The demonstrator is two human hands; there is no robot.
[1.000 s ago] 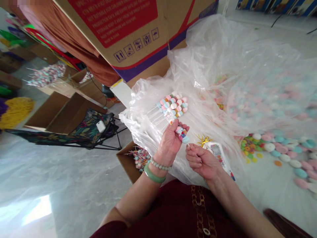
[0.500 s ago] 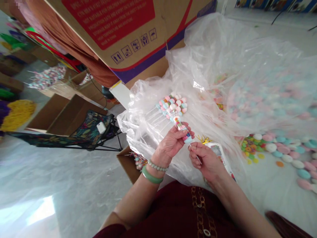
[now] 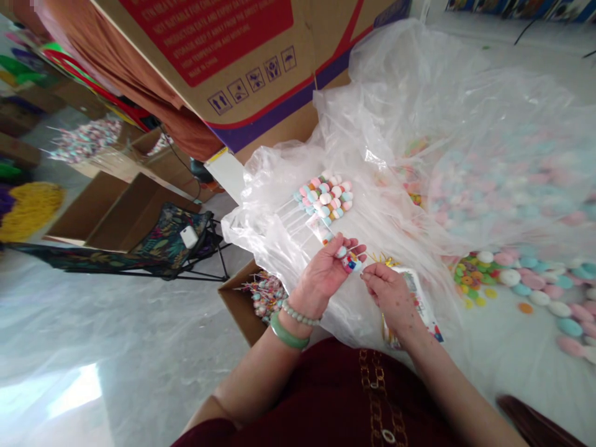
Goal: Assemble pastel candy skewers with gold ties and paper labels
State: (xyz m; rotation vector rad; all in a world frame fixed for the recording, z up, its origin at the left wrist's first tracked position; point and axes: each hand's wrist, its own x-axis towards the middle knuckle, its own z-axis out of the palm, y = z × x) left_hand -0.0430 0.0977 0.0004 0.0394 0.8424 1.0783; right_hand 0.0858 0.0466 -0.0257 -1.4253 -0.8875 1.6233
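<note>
My left hand (image 3: 323, 270) is closed around a wrapped marshmallow stick (image 3: 351, 262), whose clear wrapper has a colourful print. Close by on the right, the fingertips of my right hand (image 3: 388, 295) are pinched together at the wrapper's end; what is between them is too small to make out. Just beyond my left hand, several marshmallow skewers (image 3: 328, 197) in pink, white and blue lie side by side, their white sticks pointing left. Gold twist ties (image 3: 383, 261) and a stack of printed bags (image 3: 414, 288) lie by my right hand, partly covered by it.
Clear plastic sheeting (image 3: 372, 124) covers the table and a heap of loose marshmallows (image 3: 535, 285) with gummy rings (image 3: 475, 276) at right. A large carton (image 3: 261, 118) stands behind. At left are a box of finished sticks (image 3: 242, 304), a folding chair (image 3: 172, 230) and open cartons (image 3: 121, 217).
The wrapped stick has turned in my left hand, and its candy top no longer points away over the skewers. My right hand has shifted slightly, and the white stick formerly under its fingers no longer shows.
</note>
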